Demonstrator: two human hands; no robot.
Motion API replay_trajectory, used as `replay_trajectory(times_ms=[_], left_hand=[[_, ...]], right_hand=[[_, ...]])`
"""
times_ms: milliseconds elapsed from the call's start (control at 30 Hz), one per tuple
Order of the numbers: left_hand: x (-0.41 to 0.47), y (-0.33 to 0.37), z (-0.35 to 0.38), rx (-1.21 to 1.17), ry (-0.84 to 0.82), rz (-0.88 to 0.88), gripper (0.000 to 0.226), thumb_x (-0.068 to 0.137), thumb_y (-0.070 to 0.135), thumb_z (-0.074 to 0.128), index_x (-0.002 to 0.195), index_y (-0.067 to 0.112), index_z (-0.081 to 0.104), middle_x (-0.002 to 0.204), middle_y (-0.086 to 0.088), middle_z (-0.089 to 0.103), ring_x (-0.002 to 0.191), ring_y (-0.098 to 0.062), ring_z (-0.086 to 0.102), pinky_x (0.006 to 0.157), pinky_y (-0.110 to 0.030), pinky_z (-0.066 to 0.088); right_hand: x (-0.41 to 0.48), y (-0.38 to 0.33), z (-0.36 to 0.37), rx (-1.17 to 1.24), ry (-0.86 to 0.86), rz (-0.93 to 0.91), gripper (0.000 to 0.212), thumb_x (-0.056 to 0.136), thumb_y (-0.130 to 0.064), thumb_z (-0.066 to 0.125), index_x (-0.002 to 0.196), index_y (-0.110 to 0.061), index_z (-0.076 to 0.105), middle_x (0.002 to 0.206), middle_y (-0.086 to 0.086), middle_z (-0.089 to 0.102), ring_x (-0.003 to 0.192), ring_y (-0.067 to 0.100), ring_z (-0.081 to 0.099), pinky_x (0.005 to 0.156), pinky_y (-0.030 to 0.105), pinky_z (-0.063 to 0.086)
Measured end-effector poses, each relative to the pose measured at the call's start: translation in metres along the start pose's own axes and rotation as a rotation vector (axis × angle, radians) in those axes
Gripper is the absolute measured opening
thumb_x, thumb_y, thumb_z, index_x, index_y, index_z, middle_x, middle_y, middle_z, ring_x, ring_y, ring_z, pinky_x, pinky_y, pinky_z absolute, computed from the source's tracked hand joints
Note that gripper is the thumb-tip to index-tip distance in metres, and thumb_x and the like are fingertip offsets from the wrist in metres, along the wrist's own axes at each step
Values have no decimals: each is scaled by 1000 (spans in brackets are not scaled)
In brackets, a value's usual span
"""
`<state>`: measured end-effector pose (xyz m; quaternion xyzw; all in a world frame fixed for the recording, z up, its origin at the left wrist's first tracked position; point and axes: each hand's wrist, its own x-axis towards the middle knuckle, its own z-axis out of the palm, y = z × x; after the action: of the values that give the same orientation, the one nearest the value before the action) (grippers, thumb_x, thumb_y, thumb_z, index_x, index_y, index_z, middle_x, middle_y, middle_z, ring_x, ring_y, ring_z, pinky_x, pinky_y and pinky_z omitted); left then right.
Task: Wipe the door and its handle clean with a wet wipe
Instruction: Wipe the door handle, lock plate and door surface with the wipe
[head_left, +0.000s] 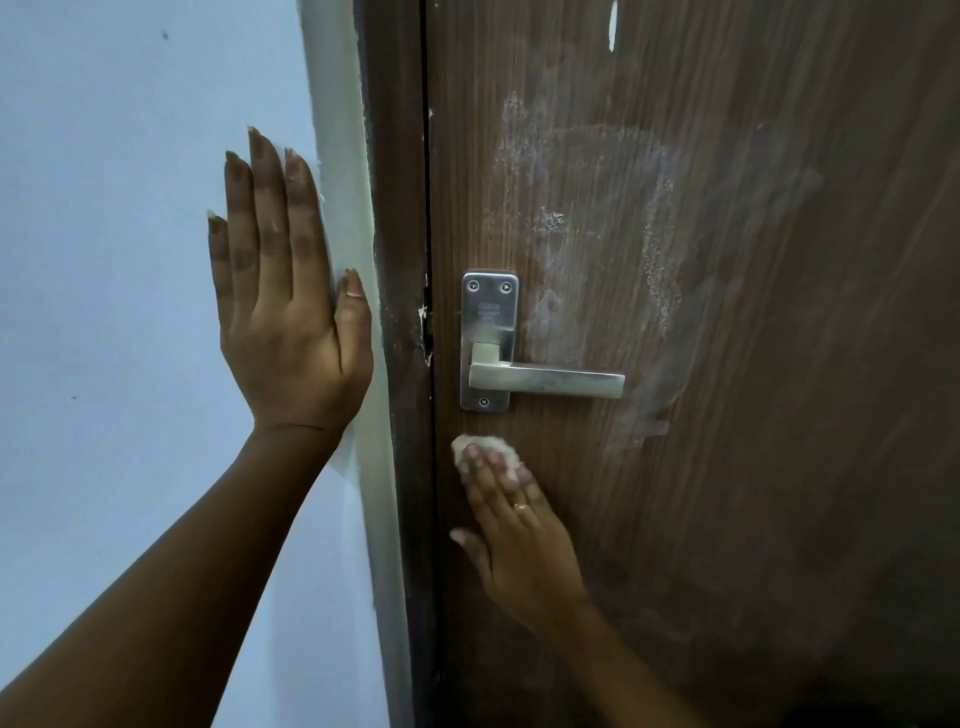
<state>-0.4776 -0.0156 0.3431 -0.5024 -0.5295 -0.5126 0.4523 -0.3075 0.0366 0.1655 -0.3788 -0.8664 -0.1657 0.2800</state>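
Observation:
A brown wood-grain door (727, 364) fills the right side, with whitish smears above and right of its handle. The silver lever handle (545, 382) sits on a metal plate and points right. My right hand (519, 535) presses a crumpled white wet wipe (485, 447) flat against the door just below the handle plate; most of the wipe is hidden under my fingers. My left hand (285, 312) lies flat, fingers apart, on the wall beside the door frame and holds nothing.
A pale blue wall (130, 260) fills the left side. A white trim strip (348, 182) and a dark brown door frame (402, 260) run vertically between wall and door. A white mark (613, 26) shows near the door's top.

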Motion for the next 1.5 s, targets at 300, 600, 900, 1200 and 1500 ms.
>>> replay_trajectory(times_ms=[300, 600, 900, 1200, 1500], left_hand=[[-1, -1, 4, 32, -8, -19, 60, 95, 19, 40, 147, -1, 20, 154, -23, 23, 144, -36, 17, 120, -39, 6], [1, 0, 2, 73, -17, -1, 62, 93, 18, 41, 147, -2, 19, 154, -25, 21, 145, -36, 15, 121, -39, 7], [1, 1, 0, 59, -28, -1, 62, 92, 18, 41, 147, -2, 20, 154, -24, 22, 145, -35, 16, 121, -40, 9], [1, 0, 1, 50, -19, 3, 60, 94, 19, 40, 147, -2, 21, 154, -24, 22, 145, -36, 16, 121, -39, 8], [0, 0, 1, 47, -24, -7, 62, 93, 18, 41, 148, 1, 19, 155, -22, 20, 146, -33, 14, 122, -39, 8]], right_hand=[[-6, 55, -42, -5, 256, 503, 68, 97, -47, 16, 144, 0, 7, 152, 17, 8, 143, 27, 1, 117, 33, -4], [-13, 79, -47, -193, 48, 19, 59, 95, -44, 26, 139, -6, 35, 150, 8, 28, 137, 24, 26, 113, 35, 14], [16, 57, -55, -168, 95, 33, 60, 97, -44, 22, 143, -6, 27, 148, 14, 32, 138, 25, 18, 116, 37, 8], [40, 92, -101, -99, 333, 262, 66, 92, -40, 33, 143, 0, 19, 151, 13, 17, 141, 29, 10, 115, 39, 9], [39, 90, -94, -330, 204, -148, 50, 97, -32, 28, 142, -11, 35, 148, 7, 33, 135, 22, 33, 111, 37, 21]])
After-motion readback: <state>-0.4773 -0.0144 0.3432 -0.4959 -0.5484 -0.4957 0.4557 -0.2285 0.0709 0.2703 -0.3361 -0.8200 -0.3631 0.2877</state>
